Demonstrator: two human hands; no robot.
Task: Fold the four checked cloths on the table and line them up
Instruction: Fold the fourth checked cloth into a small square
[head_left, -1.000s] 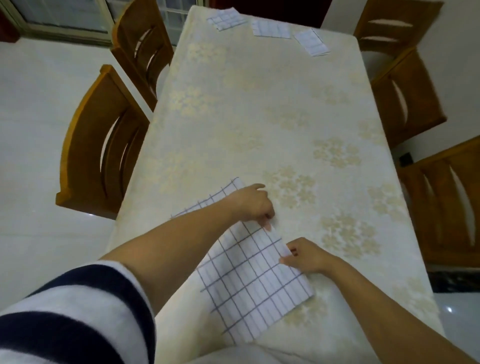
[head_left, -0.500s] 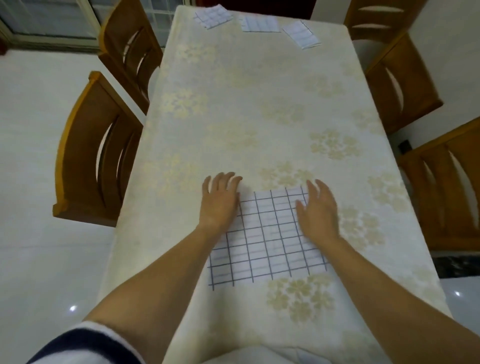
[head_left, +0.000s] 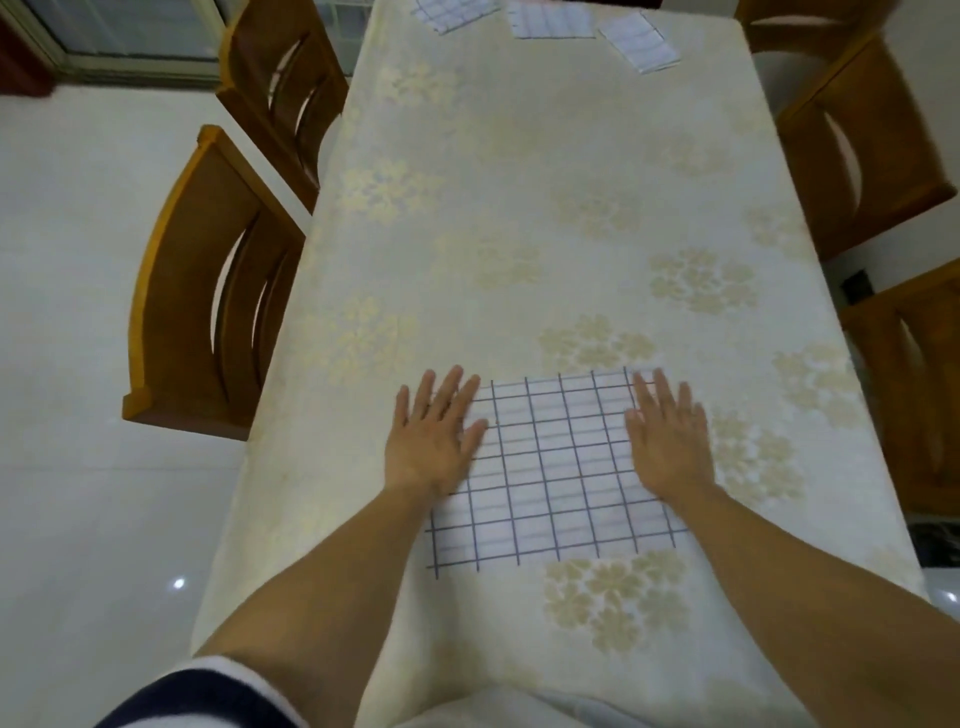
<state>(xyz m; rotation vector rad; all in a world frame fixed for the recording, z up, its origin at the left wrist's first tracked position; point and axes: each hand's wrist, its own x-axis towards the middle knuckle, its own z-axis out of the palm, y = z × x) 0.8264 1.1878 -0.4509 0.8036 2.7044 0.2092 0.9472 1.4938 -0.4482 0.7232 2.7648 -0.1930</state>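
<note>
A white cloth with a dark check (head_left: 553, 473) lies flat and square on the near part of the table (head_left: 519, 208). My left hand (head_left: 434, 431) rests palm down on its left edge, fingers spread. My right hand (head_left: 667, 436) lies flat on its right edge, also open. Three smaller folded checked cloths sit at the table's far end: one on the left (head_left: 452, 13), one in the middle (head_left: 550, 21), one on the right (head_left: 639, 44), slightly askew.
The table wears a cream cloth with pale gold flowers. Two wooden chairs (head_left: 208, 291) stand along its left side and more chairs (head_left: 867, 135) along the right. White tiled floor (head_left: 78, 312) lies to the left.
The cloth was lying askew with both hands pinching it; now it lies square to the table edge, and both hands have flattened and slid outwards to its left and right edges.
</note>
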